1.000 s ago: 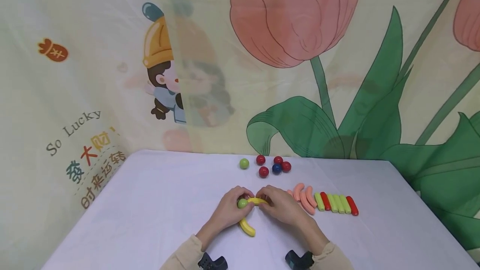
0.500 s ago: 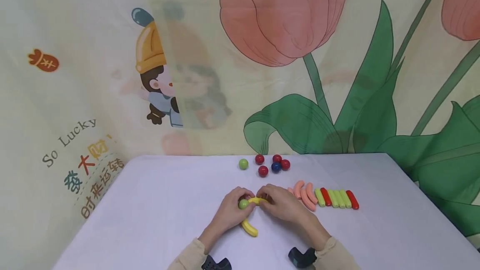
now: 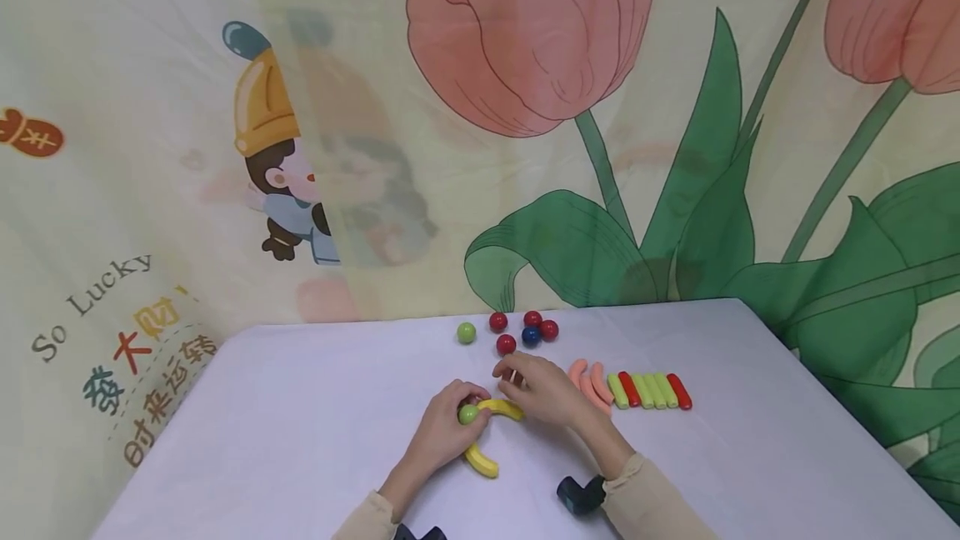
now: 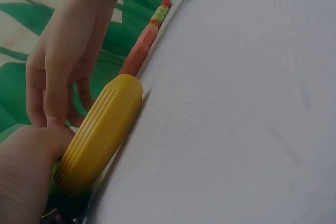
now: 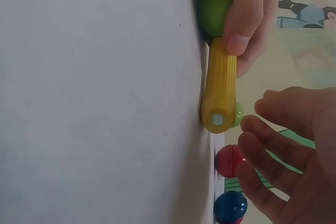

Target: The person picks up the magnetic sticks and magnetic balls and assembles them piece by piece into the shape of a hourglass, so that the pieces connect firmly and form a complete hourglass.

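Observation:
My left hand grips a green ball low over the white table. Its thumb tip lies against a curved yellow stick joined to the ball, as the right wrist view shows. A second curved yellow stick runs from the ball's near side toward me, and appears large in the left wrist view. My right hand hovers just beyond the first stick's free end, fingers spread and holding nothing. That end carries a small silvery disc. The left fingertips are partly hidden.
At the back are a loose green ball, several red balls and a blue ball. Right of my right hand lie curved pink sticks, then a row of light green and red sticks. A printed curtain hangs behind.
My right hand has let go of the yellow stick's end and lifted slightly away toward the back. My left hand keeps hold of the green ball. The head view has turned a little right.

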